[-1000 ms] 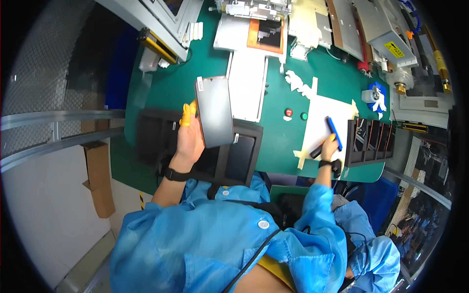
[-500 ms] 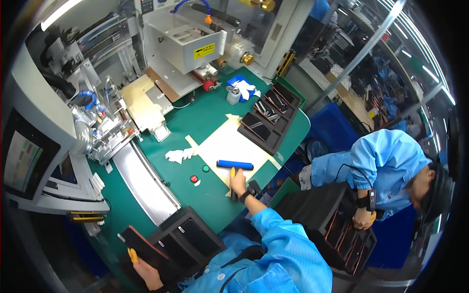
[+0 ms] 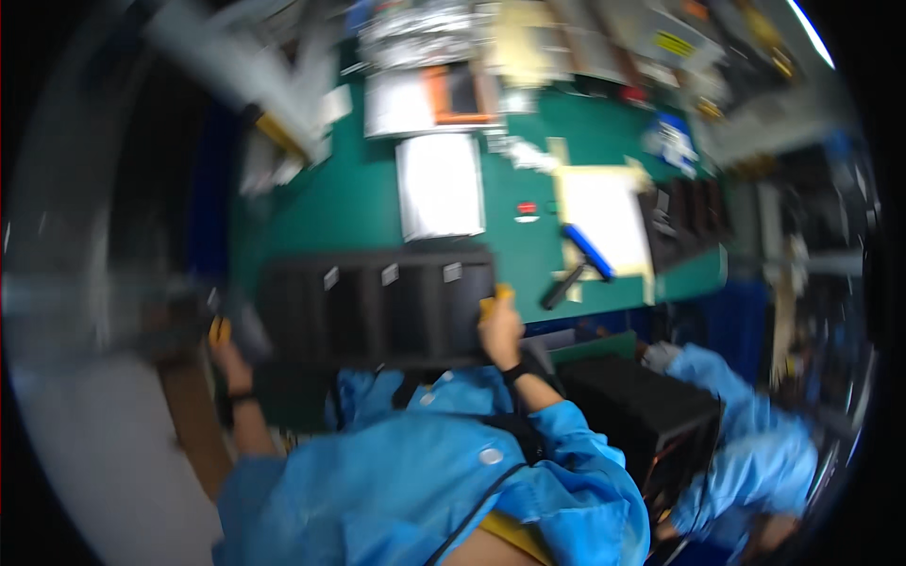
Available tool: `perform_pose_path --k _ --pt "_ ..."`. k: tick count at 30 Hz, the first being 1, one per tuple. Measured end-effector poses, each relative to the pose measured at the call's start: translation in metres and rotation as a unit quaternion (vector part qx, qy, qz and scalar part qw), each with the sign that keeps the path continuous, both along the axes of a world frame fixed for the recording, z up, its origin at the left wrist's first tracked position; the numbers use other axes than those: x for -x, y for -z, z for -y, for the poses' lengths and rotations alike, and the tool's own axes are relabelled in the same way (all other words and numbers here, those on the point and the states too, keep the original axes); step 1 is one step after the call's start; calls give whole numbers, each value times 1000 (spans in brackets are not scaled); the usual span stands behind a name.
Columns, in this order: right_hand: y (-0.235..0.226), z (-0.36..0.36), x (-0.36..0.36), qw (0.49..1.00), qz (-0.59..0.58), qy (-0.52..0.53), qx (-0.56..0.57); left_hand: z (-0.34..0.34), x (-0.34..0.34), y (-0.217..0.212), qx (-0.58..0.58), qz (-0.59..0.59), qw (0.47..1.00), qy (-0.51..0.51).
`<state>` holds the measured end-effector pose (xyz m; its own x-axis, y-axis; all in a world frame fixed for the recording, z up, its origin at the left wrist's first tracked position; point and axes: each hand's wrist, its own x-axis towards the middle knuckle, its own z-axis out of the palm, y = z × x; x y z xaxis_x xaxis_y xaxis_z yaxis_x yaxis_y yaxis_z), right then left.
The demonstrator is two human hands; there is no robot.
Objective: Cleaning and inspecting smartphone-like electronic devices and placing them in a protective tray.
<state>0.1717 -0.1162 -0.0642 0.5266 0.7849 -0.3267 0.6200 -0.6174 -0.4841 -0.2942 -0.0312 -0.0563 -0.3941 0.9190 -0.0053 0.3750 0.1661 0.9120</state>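
Note:
A long black compartment tray [image 3: 378, 302] lies along the near table edge, with several dark flat panels bearing small white labels in its slots. At its right end, my right hand [image 3: 502, 330], with yellow finger covers, is closed on the rim. Beyond the tray's left end, my left hand [image 3: 230, 357] pinches a dark flat panel [image 3: 249, 330], badly smeared by motion. A blue roller [image 3: 590, 252] with a black handle rests on the taped white sheet [image 3: 604, 212], apart from both hands.
An orange-framed dark panel [image 3: 461, 92] sits on the machine at the back. A white metal track [image 3: 441, 186] runs toward the tray. Another black tray [image 3: 684, 222] stands at the right. A co-worker in blue [image 3: 755, 434] bends beside a black box [image 3: 637, 406].
My view has swung left. My right hand has let go of the roller and moved to the black tray's right end. My left hand still has the dark panel, now beyond the tray's left end.

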Motion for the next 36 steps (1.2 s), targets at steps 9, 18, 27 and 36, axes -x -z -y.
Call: perform_pose_path --k 9,18,27,36 --pt "27 55 -91 979 76 42 -186 -3 -61 49 121 -1 992 -29" --pt "36 13 -32 975 35 21 -218 6 -73 38 191 -215 957 35" --pt "18 -33 -42 984 -109 9 -141 29 -20 75 135 -149 980 6" --pt "37 -3 -332 917 320 226 -79 -9 -225 -52 160 73 980 95"
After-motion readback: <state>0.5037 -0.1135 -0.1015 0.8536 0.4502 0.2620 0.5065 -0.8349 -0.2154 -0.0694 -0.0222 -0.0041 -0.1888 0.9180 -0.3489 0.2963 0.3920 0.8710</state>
